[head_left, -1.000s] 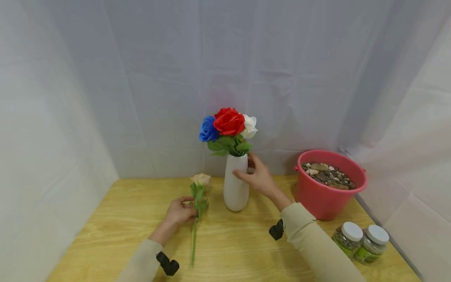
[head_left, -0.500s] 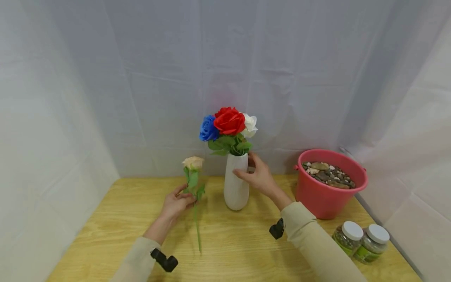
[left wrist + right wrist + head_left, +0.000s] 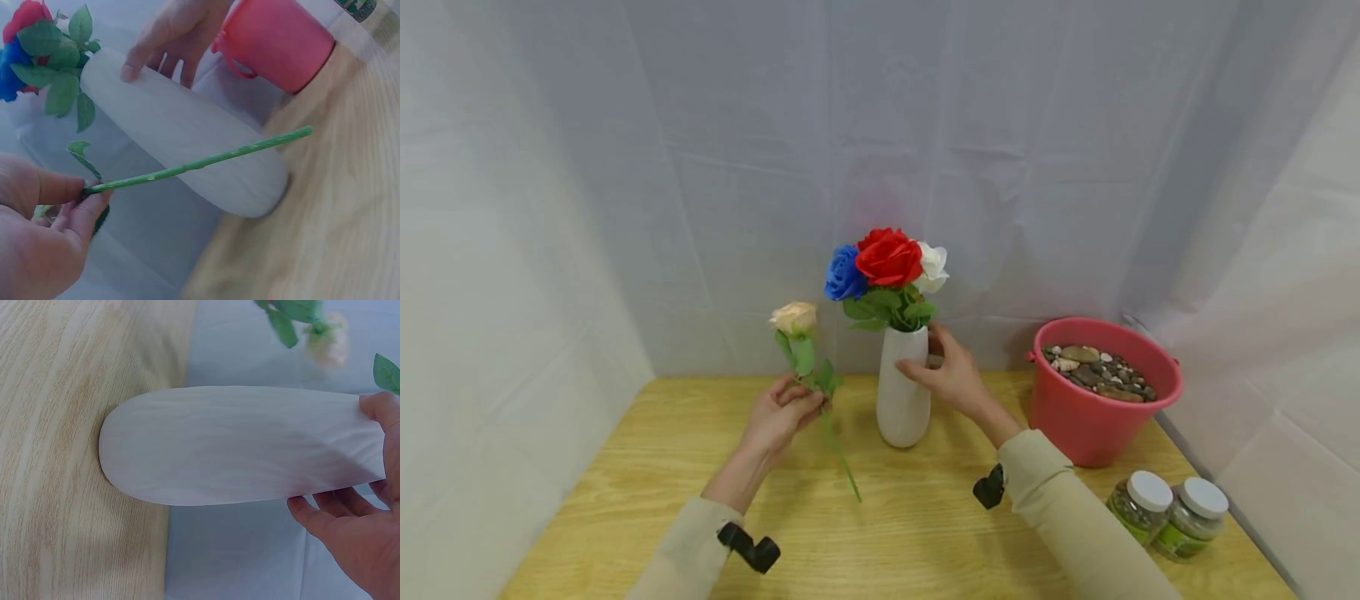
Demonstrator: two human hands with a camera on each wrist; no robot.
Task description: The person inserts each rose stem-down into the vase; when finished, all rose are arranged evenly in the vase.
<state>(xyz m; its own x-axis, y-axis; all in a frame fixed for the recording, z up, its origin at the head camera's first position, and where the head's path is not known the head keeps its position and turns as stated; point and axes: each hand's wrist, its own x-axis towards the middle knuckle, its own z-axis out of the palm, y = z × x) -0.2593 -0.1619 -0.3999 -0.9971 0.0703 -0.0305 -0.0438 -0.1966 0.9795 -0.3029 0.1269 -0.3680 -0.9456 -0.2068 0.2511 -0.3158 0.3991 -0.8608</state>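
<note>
Thumb and fingers of my left hand (image 3: 777, 417) pinch the green stem (image 3: 206, 160) of a peach rose (image 3: 794, 319). The rose is off the table, its bloom up and leaning left, its bare stem end slanting down to the right. A tall white vase (image 3: 901, 400) stands upright just right of it. My right hand (image 3: 953, 377) grips the vase near its neck, thumb on the front, with some fingers hidden behind. From the vase's mouth rise a red rose (image 3: 889, 258), a blue rose (image 3: 845, 273) and a white rose (image 3: 932, 268), with green leaves below them.
A pink bucket (image 3: 1075, 425) holding pebbles and shells stands at the back right. Two white-lidded jars (image 3: 1150, 492) sit in front of it, near the right edge of the wooden table (image 3: 647, 467). Pale sheeting (image 3: 737, 208) hangs behind and on both sides.
My left hand has lifted the peach rose up from the table, and its stem end has swung to the right. The right hand and the vase have stayed in place.
</note>
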